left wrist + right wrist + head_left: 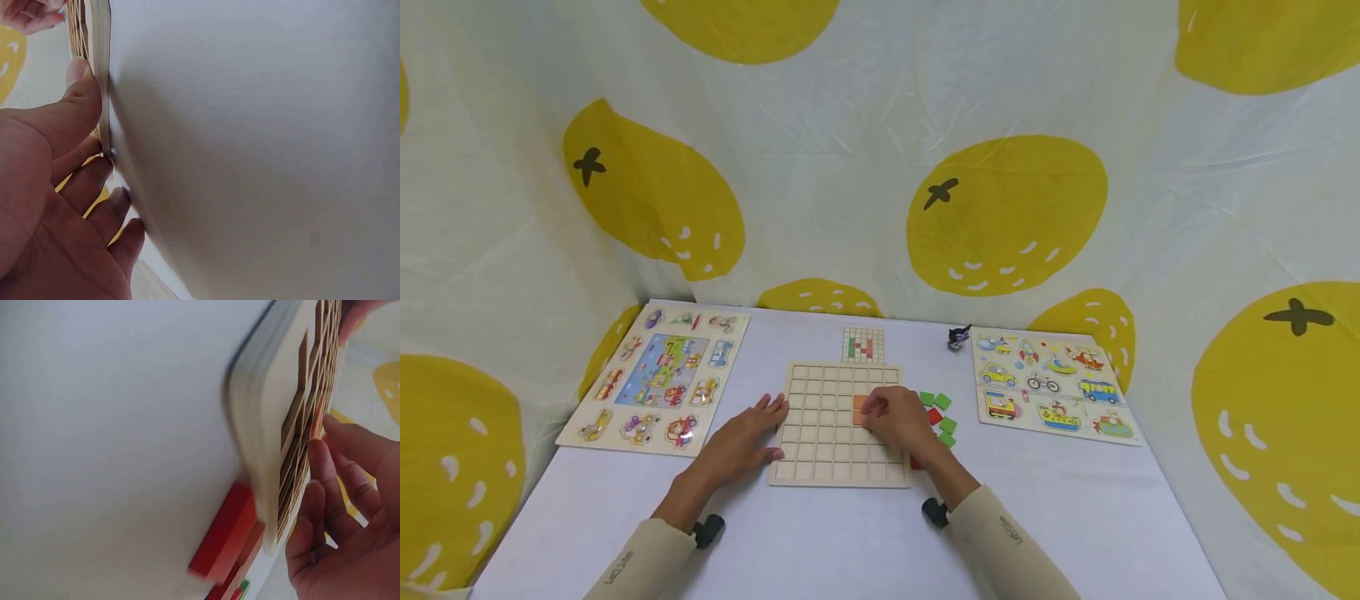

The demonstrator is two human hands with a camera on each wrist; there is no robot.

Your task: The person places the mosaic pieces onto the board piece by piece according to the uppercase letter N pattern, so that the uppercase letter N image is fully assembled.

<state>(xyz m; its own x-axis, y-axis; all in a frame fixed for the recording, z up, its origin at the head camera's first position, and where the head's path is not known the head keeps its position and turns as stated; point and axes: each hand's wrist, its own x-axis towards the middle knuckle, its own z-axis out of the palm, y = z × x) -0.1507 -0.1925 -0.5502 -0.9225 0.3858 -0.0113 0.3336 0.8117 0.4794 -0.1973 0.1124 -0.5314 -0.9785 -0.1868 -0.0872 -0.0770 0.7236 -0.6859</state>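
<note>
A wooden grid board point(820, 425) of square cells lies flat on the white table. Orange tiles point(857, 401) sit in its cells right of the middle. My right hand point(898, 417) is over them, thumb and fingertips pinching an orange tile point(317, 422) at the board's surface; the fingers partly hide it. Along the board's left edge rests my left hand point(745, 442), fingers spread, thumb touching the rim in the left wrist view. Behind the board lies a small pattern card point(863, 345) with green and red squares.
Loose green tiles point(943, 402) and red tiles point(222, 534) lie beside the board's right edge, partly under my right forearm. Picture puzzle boards stand left point(700, 425) and right point(1037, 400). A small dark figurine point(958, 337) is at the back. Patterned cloth point(820, 208) hangs behind.
</note>
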